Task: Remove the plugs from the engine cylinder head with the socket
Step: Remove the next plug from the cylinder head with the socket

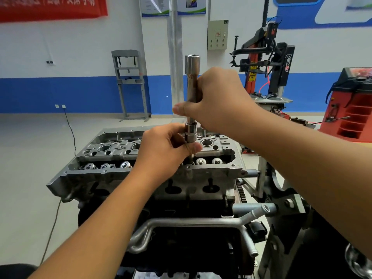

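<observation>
chrome socket tool (192, 93) stands upright over the right half of the cylinder head (141, 158), lower end above the near rail. right hand (219, 101) wraps the upper shaft, thumb pointing left. left hand (167, 150) pinches the lower socket piece (190, 131) between thumb and fingers. plug not discernible under the fingers. open plug wells (104, 148) visible to the left. grey press frame (130, 83) by far wall.

The socket (191, 93) stands upright above the cylinder head (112, 158), tyre machine (267, 63) behind right.
</observation>
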Available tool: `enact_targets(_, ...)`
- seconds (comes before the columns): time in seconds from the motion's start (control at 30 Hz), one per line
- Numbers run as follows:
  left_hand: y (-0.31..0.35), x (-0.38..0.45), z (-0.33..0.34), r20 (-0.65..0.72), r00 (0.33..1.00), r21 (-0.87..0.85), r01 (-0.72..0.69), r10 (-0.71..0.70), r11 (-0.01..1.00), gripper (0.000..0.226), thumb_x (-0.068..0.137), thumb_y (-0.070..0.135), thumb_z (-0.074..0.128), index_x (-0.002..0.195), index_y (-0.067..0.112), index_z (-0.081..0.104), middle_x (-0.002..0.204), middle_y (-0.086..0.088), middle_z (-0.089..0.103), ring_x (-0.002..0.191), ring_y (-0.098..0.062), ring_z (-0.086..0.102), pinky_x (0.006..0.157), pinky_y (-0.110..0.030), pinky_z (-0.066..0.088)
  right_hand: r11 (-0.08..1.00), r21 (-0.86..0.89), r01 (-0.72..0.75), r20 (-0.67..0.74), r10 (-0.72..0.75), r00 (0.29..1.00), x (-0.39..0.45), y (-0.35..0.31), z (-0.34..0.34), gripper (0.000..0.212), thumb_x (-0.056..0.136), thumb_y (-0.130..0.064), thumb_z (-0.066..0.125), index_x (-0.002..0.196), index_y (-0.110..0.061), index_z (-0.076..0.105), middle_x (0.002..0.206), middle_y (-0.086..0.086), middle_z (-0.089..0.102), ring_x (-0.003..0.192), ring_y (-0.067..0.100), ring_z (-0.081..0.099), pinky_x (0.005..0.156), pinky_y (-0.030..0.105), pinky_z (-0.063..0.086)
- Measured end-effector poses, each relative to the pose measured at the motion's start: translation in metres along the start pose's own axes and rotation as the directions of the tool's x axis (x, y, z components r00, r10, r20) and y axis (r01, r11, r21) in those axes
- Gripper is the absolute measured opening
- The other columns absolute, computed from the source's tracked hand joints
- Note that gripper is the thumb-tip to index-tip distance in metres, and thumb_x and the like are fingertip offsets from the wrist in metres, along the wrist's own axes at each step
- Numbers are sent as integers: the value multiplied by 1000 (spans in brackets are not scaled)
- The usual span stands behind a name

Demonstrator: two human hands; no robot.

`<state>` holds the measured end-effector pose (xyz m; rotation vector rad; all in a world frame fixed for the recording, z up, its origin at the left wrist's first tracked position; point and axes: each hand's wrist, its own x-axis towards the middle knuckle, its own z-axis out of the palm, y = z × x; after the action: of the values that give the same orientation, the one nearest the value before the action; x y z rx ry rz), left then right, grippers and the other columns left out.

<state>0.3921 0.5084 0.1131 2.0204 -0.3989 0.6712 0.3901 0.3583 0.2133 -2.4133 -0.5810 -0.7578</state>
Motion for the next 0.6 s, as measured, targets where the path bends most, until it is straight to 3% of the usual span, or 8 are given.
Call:
enact_targets(0.17,-4,1,0,57,998,-18,33,-32,999,18,81,26,89,85,33,73,71,10,74,64,-8,71,60,-15,51,1000,-7,15,40,-15,999,-4,0,6,44,88,-46,78,66,-16,56,58,-5,51,53,9,47,45,16,30)
enact_targets(0.27,-5,2,0,75,997,-36,34,-31,999,17,81,27,89,91,29,76,72,6,74,69,-13,72,67,-28,58,973,230,-16,-53,29,998,-6,-6,11,35,95,-43,71,78,-14,63,67,-5,60,63,10,57,59,16,43)
enact_targets(0.33,-3,2,1,90,996,-14,9,-8,1000,16,82,28,88,93,27,77,75,6,75,71,-13,73,69,-31,61,846,533,-25,-136,115,984,-3,-16,14,27,100,-37,65,91,-12,64,83,5,69,80,22,67,80,38,57)
enact_targets(0.37,-3,2,2,93,995,12,-20,19,1000,15,83,30,87,92,27,77,76,7,75,71,-12,72,69,-31,60,763,646,-33,-147,167,975,-1,-23,16,24,102,-34,62,92,-13,62,85,7,69,82,27,67,83,51,58)
enact_targets(0.4,-2,3,2,95,994,39,-54,50,998,14,82,35,86,89,28,76,76,8,75,71,-10,71,68,-28,59,698,714,-42,-151,212,966,1,-29,19,23,103,-34,61,89,-16,59,81,4,66,79,25,64,81,54,57)
enact_targets(0.47,0,1,1,125,988,35,-101,96,994,17,75,48,74,82,32,71,77,13,73,70,-7,67,62,-18,52,669,743,-34,-193,262,945,3,-40,27,32,104,-37,60,78,-19,52,66,-9,53,65,13,52,69,42,52)
enact_targets(0.53,1,0,-1,164,978,-111,-108,126,988,12,80,46,62,82,36,69,81,15,72,73,-3,65,64,-12,49,645,764,4,-215,249,944,6,-48,32,44,104,-39,59,67,-19,45,54,-13,41,54,11,41,60,37,41)
enact_targets(0.6,0,0,-6,166,975,-269,-100,149,958,14,97,36,58,93,41,71,90,14,74,82,-7,68,73,-17,51,613,790,10,-182,219,959,10,-53,34,56,106,-40,56,58,-22,34,47,-12,31,48,12,31,56,37,33)
